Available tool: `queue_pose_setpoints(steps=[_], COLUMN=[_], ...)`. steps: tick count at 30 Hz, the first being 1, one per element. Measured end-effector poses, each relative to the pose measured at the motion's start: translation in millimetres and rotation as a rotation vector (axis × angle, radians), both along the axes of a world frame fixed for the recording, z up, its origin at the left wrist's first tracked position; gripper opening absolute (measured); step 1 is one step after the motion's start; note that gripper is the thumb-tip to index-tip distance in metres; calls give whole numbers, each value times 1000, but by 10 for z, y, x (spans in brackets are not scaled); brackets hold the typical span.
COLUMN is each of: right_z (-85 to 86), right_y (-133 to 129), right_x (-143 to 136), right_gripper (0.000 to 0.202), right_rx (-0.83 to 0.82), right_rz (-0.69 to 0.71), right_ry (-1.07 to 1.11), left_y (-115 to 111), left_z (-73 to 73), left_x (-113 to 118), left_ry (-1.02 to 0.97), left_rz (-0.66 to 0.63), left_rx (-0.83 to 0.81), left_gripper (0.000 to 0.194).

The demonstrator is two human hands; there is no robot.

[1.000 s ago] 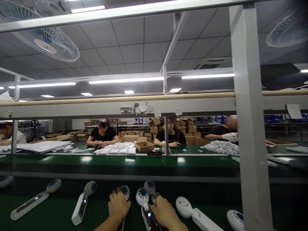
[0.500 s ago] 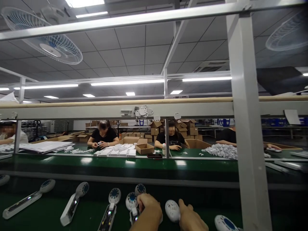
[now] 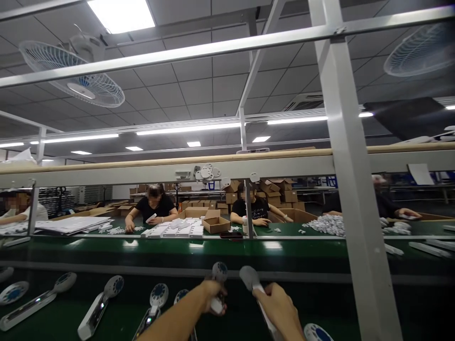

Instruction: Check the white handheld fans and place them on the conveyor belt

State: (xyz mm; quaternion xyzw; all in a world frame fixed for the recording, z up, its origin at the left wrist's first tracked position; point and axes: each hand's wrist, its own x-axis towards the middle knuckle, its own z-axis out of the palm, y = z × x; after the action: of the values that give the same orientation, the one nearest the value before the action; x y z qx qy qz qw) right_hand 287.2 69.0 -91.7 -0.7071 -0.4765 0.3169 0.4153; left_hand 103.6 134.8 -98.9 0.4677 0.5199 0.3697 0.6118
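Head view, both hands [image 3: 216, 296] now lifting fans [image 3: 249, 277]

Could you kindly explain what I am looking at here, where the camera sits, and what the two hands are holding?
The camera is worn on a person's head and looks forward over a green conveyor belt. Their left hand grips a white handheld fan; the right hand grips a second fan, both raised off the belt. More fans lie on the belt, such as one at the left. Beyond the grey frame post, other people sit at a far table with a cardboard box.
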Motion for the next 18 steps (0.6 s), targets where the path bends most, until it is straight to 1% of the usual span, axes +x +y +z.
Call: queue_pose_setpoints(steps=[2,4,7,9,11,14,16,18], right_z=[105,214,390,513,637,803,881,924], right_y=[-34,-95,-230,-341,-460,-645,-752,-826], right_x=[-77,-209,-440,-573,-671,-767,-812,-850], right_gripper=[25,28,27,29,39,43,55,72], right_rx=[57,79,46,2,-36,-25,18,84], right_rz=[56,125,236,316,389,461,486,521], right_ry=[248,529,873,1023,1114,1134,1079,979], left_y=[-112,-271,-616,-889,-1152,-1455,-1577,-1640], left_z=[132,316,631,820,969,1116,1169,1188], left_x=[-88,-203,-409,-549,-678,-830,-900,-945], left_ry=[-30,-125,-305,-408,-475,-522,-533,-531], left_rz=[54,90,85,66,60,83,91,93], left_rx=[-21,35,117,159,210,278,310,358], left_gripper=[28,28,28,28,37,58,66,74])
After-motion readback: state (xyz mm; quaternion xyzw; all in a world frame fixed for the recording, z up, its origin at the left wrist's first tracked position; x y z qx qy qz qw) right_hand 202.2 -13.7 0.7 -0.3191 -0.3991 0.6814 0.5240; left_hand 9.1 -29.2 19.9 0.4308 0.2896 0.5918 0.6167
